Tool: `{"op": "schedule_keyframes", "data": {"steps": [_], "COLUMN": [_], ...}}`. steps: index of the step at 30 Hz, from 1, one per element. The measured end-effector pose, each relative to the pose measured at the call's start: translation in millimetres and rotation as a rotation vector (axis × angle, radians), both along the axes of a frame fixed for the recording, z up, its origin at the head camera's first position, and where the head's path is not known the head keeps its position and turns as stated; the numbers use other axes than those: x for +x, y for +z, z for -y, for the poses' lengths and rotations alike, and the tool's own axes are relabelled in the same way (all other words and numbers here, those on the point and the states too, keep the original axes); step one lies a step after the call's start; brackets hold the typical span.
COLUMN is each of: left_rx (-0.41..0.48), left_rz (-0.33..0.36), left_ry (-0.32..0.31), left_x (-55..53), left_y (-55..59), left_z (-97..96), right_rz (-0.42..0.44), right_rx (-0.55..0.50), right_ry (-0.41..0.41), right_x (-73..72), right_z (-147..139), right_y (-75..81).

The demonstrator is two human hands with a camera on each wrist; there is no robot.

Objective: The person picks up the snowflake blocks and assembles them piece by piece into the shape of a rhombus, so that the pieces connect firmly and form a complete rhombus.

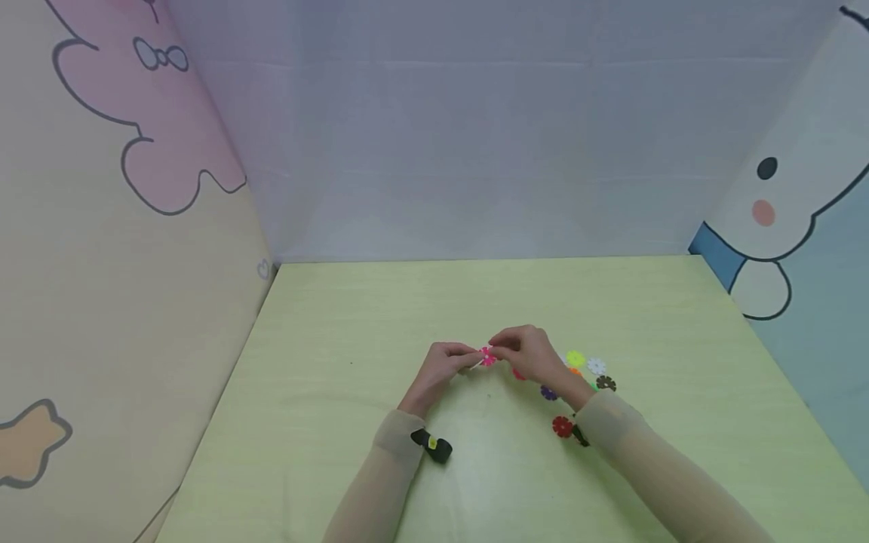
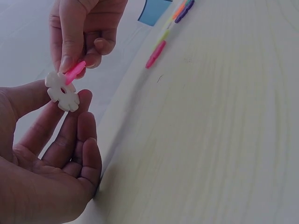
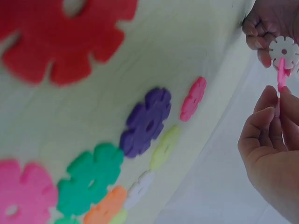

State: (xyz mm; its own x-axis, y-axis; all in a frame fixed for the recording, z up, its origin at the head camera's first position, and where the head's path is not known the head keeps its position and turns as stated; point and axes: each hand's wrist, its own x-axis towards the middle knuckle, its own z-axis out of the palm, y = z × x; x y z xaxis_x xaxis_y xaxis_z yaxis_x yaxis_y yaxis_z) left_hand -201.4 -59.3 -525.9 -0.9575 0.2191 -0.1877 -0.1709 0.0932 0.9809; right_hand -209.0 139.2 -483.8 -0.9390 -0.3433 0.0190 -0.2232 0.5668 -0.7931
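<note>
Over the middle of the table [image 1: 380,317], my left hand [image 1: 437,371] pinches a white flower-shaped plastic disc [image 2: 63,93] by its edge, between thumb and fingers. My right hand [image 1: 532,356] grips a pink disc [image 1: 488,357] of the same notched kind. In the left wrist view the pink disc stands crosswise to the white one, and their rims meet near the right fingertips [image 2: 65,65]. How deep the slots interlock cannot be made out. Part of the pink disc is hidden by the right fingers.
Loose discs lie right of the hands: purple [image 3: 147,123], green [image 3: 91,179], orange [image 3: 105,205], another pink [image 3: 193,99], red [image 1: 562,427], brown [image 1: 606,384], yellow [image 1: 575,358] and white [image 1: 597,366]. The right forearm passes over some. A pale curtain [image 1: 475,151] hangs behind the table.
</note>
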Motion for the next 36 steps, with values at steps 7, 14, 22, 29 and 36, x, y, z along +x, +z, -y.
{"op": "schedule_keyframes", "data": {"steps": [7, 14, 22, 29, 36], "left_rx": [-0.03, -0.016, -0.023, -0.037, -0.043], "left_rz": [0.022, 0.026, 0.034, 0.034, 0.053], "left_ry": [0.016, 0.014, 0.034, 0.058, 0.065], "left_x": [1.1, 2.2, 3.7, 0.7, 1.0], "left_y": [0.0, 0.7, 1.7, 0.0, 0.9], "left_z": [1.6, 2.0, 1.5, 1.4, 1.8], "right_rz": [-0.073, -0.098, -0.032, 0.011, 0.029], "right_rx": [0.072, 0.224, 0.346, 0.392, 0.408], "right_ry": [-0.009, 0.016, 0.003, -0.023, -0.018], "right_x": [-7.2, -12.7, -11.8, -10.2, -8.3], "right_z": [-23.8, -58.2, -92.0, -110.2, -118.9], "right_y": [6.0, 5.4, 0.1, -3.5, -6.0]}}
